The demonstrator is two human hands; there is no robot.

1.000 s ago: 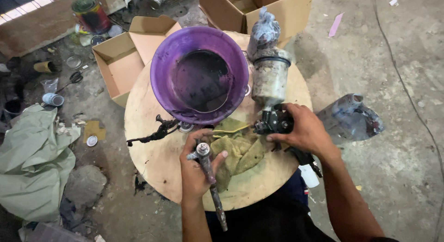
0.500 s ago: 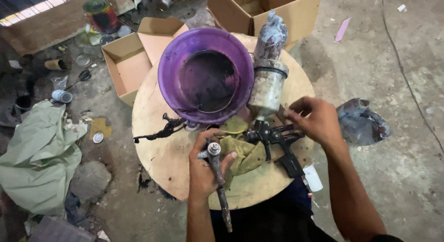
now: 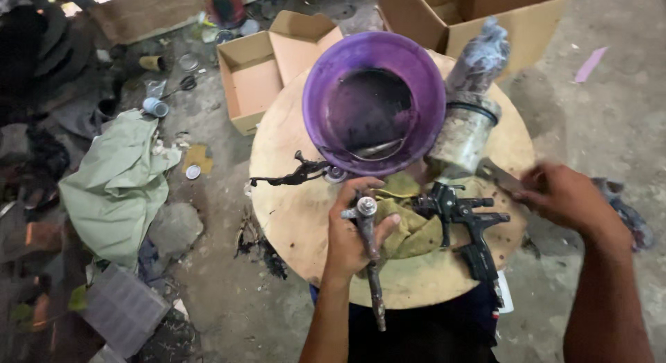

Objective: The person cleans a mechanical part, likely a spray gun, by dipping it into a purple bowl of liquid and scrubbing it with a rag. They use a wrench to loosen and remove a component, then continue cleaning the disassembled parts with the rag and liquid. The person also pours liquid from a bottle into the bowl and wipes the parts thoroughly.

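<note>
Metal rod: standing upright in the left hand, which is clenching around it over the round wooden table
Yellow rag: lying just right of that grip
Spray gun: lying beyond the rag, cup leaning toward the purple bucket
Right hand: pinching a flat blade, well right of the rod

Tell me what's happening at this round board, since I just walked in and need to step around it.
A person sits at a round wooden board. The left hand grips a slim metal rod-like part over a yellow-green rag. The right hand pinches a flat blade-like tool near a black spray gun and its paint-smeared cup. A purple bucket stands behind; cardboard boxes sit beyond.
</note>
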